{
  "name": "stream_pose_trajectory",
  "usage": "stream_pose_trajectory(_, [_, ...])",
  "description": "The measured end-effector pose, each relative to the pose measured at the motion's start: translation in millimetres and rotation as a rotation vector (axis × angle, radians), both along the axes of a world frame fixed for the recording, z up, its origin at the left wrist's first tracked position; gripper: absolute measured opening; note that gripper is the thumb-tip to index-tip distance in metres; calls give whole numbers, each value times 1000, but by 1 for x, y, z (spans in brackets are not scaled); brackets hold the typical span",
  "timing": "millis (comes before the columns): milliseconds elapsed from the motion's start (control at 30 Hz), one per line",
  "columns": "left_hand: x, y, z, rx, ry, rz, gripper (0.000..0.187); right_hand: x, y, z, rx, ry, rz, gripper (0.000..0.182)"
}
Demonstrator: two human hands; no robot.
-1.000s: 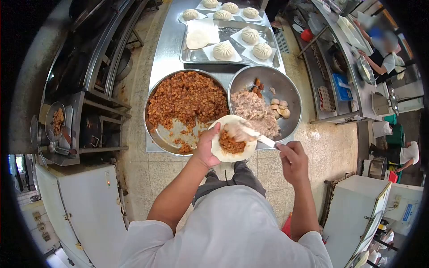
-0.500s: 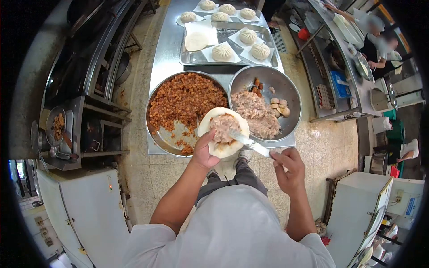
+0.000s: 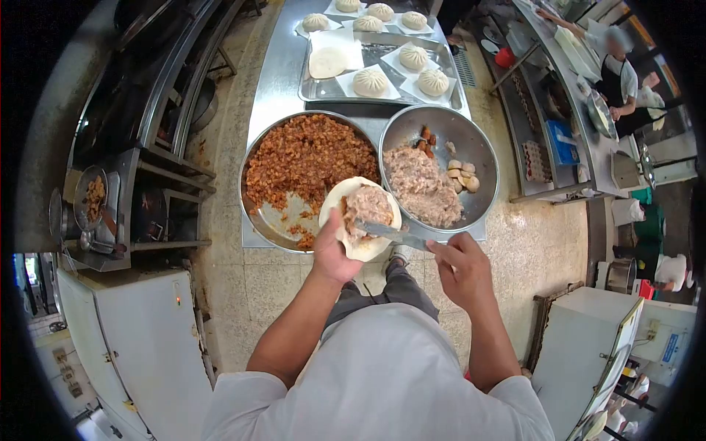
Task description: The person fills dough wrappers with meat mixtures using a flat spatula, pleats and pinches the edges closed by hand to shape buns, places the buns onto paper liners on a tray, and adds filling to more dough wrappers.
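Note:
My left hand (image 3: 337, 253) cups a round dough wrapper (image 3: 334, 200), its thumb over the near left rim. On the wrapper lies a mound of pale minced meat (image 3: 369, 203) with some reddish filling at its edge. My right hand (image 3: 462, 270) is closed around the end of a flat metal spatula (image 3: 410, 239), whose blade presses into the meat. Just beyond the wrapper stand two steel bowls: the left bowl (image 3: 259, 229) holds reddish-brown chopped filling (image 3: 312, 158), the right bowl (image 3: 482, 140) holds pale minced meat (image 3: 423, 187), small round pale pieces (image 3: 462, 175) and a few orange-brown pieces (image 3: 425, 140).
A metal tray (image 3: 309, 92) behind the bowls carries pleated buns (image 3: 370, 82) on paper squares and a flat dough round (image 3: 328, 62). More buns (image 3: 368, 23) sit farther back. Shelving flanks the left, a counter (image 3: 566, 110) the right. Another person (image 3: 619, 77) stands there.
The wrapper has shifted slightly left and tilted with my left hand. My right hand has moved slightly left, and the spatula blade has turned and lies lower against the meat.

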State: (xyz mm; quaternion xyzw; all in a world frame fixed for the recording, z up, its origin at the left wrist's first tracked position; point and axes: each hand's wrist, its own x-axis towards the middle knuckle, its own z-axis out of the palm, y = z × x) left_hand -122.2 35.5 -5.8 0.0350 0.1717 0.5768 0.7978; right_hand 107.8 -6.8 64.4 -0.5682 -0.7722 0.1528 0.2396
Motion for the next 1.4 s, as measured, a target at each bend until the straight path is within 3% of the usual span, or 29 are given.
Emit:
stream_pose_trajectory(67, [-3,-3,22,90,-248,83,63,8,1,17,-13,57,2,34])
stream_pose_trajectory(100, [-12,-3,13,84,-242,95,63,12,-1,26,-24,113,-7,33])
stream_pose_trajectory(167, [-39,9,-8,52,10,-215,71,21,0,30,-27,219,13,33])
stream_pose_trajectory(233, [-47,11,-9,-17,156,-260,73,25,0,28,-93,315,-41,32])
stream_pose_trajectory(300, [-41,3,-4,178,-83,-213,77,24,-1,26,-125,347,-71,33])
stream_pose_trajectory(367, [-31,0,1,151,-163,-173,78,17,-1,29,-143,364,-89,32])
stream_pose_trajectory(500, [-23,3,-32,84,-203,-338,69,10,4,20,-78,205,-39,33])
stream_pose_trajectory(567, [-22,4,-34,113,-80,-348,65,12,5,19,-89,79,4,33])
stream_pose_trajectory(733, [-19,-4,-19,-27,-241,-263,65,17,0,32,-70,56,-73,32])
stream_pose_trajectory(800, [-21,-5,-30,87,-76,-326,66,11,2,26,-76,17,40,32])
stream_pose_trajectory(967, [-24,-7,-9,80,35,-324,72,32,13,30,-127,95,13,30])
stream_pose_trajectory(1033, [-23,-6,9,198,-159,-51,78,52,19,41,-113,159,-112,25])
stream_pose_trajectory(1067, [-31,-3,3,197,-167,-63,78,61,23,45,-126,112,-188,21])
stream_pose_trajectory(1133, [-51,5,-6,32,77,-146,85,80,32,44,-27,-51,-239,19])
stream_pose_trajectory(1233, [-49,-3,-4,173,226,-117,90,103,44,36,-36,-266,-305,17])
stream_pose_trajectory(1267, [-41,-8,3,222,50,-80,91,108,48,34,-68,-415,-327,17])
stream_pose_trajectory(1400, [-22,-8,-17,104,-11,-55,88,120,68,30,-149,-664,-336,17])
